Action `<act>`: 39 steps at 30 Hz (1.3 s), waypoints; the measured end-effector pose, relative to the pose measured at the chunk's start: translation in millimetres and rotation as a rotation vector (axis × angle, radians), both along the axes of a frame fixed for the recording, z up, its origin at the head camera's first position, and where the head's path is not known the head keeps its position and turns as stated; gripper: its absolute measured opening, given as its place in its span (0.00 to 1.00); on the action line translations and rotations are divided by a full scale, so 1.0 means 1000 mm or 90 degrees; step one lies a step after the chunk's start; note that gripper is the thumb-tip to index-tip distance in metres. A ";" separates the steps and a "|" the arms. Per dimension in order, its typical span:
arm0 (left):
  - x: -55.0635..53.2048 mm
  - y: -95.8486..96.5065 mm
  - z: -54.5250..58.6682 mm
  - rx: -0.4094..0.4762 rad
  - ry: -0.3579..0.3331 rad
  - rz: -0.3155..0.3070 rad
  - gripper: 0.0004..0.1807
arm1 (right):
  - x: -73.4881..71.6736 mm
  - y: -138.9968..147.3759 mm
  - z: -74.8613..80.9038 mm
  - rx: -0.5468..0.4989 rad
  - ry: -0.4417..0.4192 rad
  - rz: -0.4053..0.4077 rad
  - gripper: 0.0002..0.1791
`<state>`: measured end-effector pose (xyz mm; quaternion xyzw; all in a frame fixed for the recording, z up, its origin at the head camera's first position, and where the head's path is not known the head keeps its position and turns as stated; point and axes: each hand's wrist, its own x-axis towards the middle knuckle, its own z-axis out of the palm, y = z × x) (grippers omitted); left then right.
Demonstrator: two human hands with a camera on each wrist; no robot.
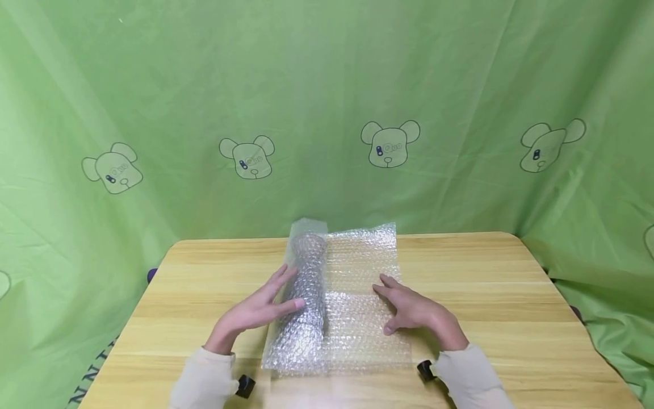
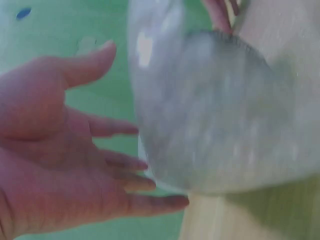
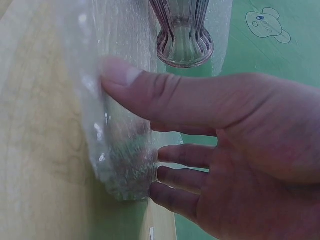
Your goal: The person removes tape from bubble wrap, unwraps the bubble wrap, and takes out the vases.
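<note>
A sheet of bubble wrap lies on the wooden table, its left part folded over a long wrapped bundle. In the right wrist view a ribbed, pinkish glass vase shows its foot against the wrap; the rest is hidden. My left hand is at the bundle's left side, thumb over it, fingers extended. In the left wrist view its palm faces the blurred wrap. My right hand hovers at or touches the sheet's right part, thumb and fingers apart and loosely bent.
The wooden table stretches to both sides of the wrap. Green cloth printed with bear heads hangs behind and around it. A black wrist device sits by the left sleeve, another by the right.
</note>
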<state>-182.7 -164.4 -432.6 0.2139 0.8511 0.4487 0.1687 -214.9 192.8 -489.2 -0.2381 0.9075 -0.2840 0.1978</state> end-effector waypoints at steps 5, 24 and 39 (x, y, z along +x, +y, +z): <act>0.007 0.023 0.004 -0.085 0.025 0.038 0.61 | 0.000 0.001 0.000 -0.004 0.001 -0.002 0.55; 0.009 -0.018 -0.008 0.122 -0.054 0.099 0.47 | 0.001 0.002 -0.001 -0.008 -0.006 -0.001 0.55; 0.019 -0.076 -0.037 0.093 0.111 0.290 0.57 | 0.000 0.002 0.000 -0.011 0.001 0.006 0.55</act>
